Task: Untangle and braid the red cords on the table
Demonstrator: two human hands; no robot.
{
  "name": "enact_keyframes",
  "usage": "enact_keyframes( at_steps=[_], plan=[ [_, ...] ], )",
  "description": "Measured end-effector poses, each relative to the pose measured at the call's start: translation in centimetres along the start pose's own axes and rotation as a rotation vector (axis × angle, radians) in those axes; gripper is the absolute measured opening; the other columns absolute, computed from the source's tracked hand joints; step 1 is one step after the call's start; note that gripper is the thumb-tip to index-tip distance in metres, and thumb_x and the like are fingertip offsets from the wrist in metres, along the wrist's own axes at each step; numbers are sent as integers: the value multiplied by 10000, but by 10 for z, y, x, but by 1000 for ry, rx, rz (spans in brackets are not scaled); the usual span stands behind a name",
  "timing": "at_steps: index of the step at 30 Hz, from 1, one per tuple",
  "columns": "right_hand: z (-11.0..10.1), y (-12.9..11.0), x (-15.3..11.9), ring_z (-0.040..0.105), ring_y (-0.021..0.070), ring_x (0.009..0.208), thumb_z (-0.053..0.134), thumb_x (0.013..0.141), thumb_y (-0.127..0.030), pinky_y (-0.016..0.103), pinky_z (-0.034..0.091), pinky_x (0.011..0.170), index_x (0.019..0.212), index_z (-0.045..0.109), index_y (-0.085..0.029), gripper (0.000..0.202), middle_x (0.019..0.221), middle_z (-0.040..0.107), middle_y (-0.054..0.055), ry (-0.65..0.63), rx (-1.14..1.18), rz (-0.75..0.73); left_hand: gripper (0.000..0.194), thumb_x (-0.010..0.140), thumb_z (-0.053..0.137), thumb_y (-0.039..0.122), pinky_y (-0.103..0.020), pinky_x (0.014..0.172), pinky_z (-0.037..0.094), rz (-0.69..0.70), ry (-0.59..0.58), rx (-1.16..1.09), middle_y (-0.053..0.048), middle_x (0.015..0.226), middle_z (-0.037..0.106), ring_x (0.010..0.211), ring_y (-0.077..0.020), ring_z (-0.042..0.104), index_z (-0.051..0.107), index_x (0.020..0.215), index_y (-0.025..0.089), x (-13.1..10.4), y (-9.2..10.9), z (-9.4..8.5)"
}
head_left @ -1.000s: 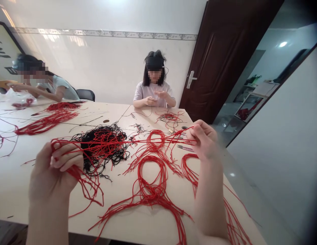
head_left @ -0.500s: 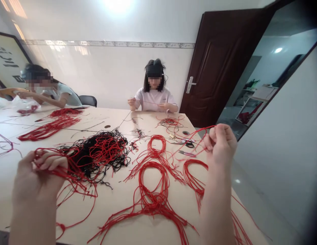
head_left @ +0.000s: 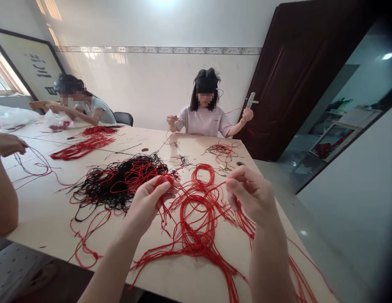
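My left hand (head_left: 153,198) is closed on a looped bunch of red cord (head_left: 164,202), whose loose ends hang below the fingers. Thumb and fingers of my right hand (head_left: 251,193) pinch a red cord (head_left: 218,185) that runs leftward toward the bunch. Beneath and between both hands, a large coil of red cords (head_left: 198,248) lies on the table with its ends spread. A smaller red coil (head_left: 202,176) is just behind it. Left of my left hand sits a tangled pile of black cord (head_left: 101,189) with red strands on top.
Another person's arm (head_left: 4,185) rests at the left table edge, holding thin cords. Across the table (head_left: 120,248), a person (head_left: 202,120) stretches a red cord. Another person (head_left: 97,111) sits back left near plastic bags (head_left: 58,120). Red bundles (head_left: 84,147) lie back left.
My left hand has moved right with its red bunch, and my right hand has come lower and closer to it. The view has swung left, showing another person's arm. The person opposite has spread their hands.
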State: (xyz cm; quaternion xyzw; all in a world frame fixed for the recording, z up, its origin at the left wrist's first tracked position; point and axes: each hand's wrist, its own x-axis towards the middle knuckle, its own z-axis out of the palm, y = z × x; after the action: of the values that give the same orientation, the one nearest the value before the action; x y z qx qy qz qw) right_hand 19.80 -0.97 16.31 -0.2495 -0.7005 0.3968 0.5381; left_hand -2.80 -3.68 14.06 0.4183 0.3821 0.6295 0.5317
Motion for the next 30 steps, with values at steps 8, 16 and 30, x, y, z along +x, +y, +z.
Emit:
enact_keyframes(
  at_steps=[8, 16, 30],
  plan=[
    [18, 4, 4, 412, 30, 358, 569, 859, -302, 153, 284, 330, 823, 544, -206, 106, 544, 436, -75, -117, -35, 76, 181, 785, 649, 335, -197, 713, 460, 16, -152, 193, -3, 780, 610, 745, -99, 552, 628, 860, 171, -8, -17, 27],
    [19, 5, 8, 368, 38, 413, 580, 846, -300, 165, 283, 373, 802, 563, -201, 110, 547, 441, -68, -73, -198, 62, 182, 723, 707, 289, -158, 554, 388, 8, -142, 265, 27, 674, 562, 602, -62, 470, 598, 780, 155, -8, -16, 40],
    [-27, 10, 10, 442, 77, 478, 618, 803, -347, 192, 360, 418, 712, 636, -172, 197, 576, 541, -15, -149, -473, 89, 123, 641, 701, 142, -159, 463, 398, 0, 43, -345, 40, 567, 481, 486, -47, 427, 587, 688, 143, 0, 1, 5]
  ],
)
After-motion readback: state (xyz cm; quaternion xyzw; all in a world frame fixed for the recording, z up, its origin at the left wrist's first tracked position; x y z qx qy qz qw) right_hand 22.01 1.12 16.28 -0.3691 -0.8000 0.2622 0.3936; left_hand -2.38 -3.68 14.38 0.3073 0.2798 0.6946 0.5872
